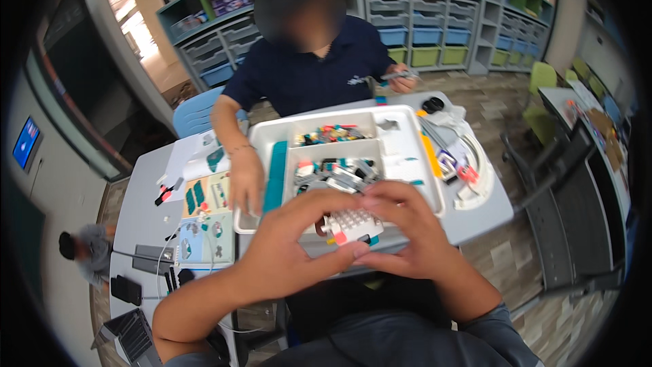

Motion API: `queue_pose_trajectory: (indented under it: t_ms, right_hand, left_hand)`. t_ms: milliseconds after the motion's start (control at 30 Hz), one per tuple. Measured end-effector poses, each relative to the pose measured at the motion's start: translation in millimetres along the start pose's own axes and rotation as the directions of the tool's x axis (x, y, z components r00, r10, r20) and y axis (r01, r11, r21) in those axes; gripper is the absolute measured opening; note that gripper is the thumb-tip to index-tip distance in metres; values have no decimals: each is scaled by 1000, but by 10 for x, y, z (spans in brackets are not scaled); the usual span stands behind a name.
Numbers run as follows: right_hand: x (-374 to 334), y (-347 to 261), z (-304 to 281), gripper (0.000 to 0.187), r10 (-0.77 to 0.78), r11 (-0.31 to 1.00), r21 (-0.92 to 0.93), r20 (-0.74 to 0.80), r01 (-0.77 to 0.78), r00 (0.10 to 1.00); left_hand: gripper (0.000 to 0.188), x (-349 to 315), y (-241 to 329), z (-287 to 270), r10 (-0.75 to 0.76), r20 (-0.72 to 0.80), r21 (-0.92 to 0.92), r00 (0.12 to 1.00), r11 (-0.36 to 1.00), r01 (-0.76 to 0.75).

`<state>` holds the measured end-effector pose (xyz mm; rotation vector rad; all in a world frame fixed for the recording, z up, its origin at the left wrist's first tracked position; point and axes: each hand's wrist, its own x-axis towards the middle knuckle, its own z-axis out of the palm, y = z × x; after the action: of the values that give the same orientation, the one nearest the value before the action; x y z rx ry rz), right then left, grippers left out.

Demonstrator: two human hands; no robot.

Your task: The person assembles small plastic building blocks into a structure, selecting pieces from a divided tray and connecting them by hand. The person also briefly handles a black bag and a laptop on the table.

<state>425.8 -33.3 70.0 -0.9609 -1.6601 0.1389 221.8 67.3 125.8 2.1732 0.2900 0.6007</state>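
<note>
Between my two hands is a white studded building-brick block [354,225] with coral, yellow, black and teal bits along its lower edge. My left hand [299,241] is curled round its left side, thumb at the bottom and fingers along the top. On the opposite side my right hand [411,234] grips it too, its fingertips meeting the left ones above. Just beyond lies a white sorting tray [443,197] with compartments of loose grey, white, black and coloured pieces [339,171]. Part of the block is hidden by my fingers.
Across the table a person in a dark shirt [305,78] reaches one hand to the tray's left side and holds a grey piece in the other. An instruction sheet [224,231] with teal parts lies left. A laptop [132,336], a phone [126,290] and white cables [161,265] are lower left.
</note>
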Motion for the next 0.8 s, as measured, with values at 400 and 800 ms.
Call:
queue_pose_trajectory:
  t_ms: [400,800]
  right_hand:
    - [-750,87,-486,57,313,914,301,-103,-270,944]
    - [-579,168,80,54,378,907,189,27,-376,925]
  left_hand:
    - [36,182,325,856,-90,-27,-6,996,996,90]
    - [21,-152,-403,899,34,-278,-55,960,997,-52]
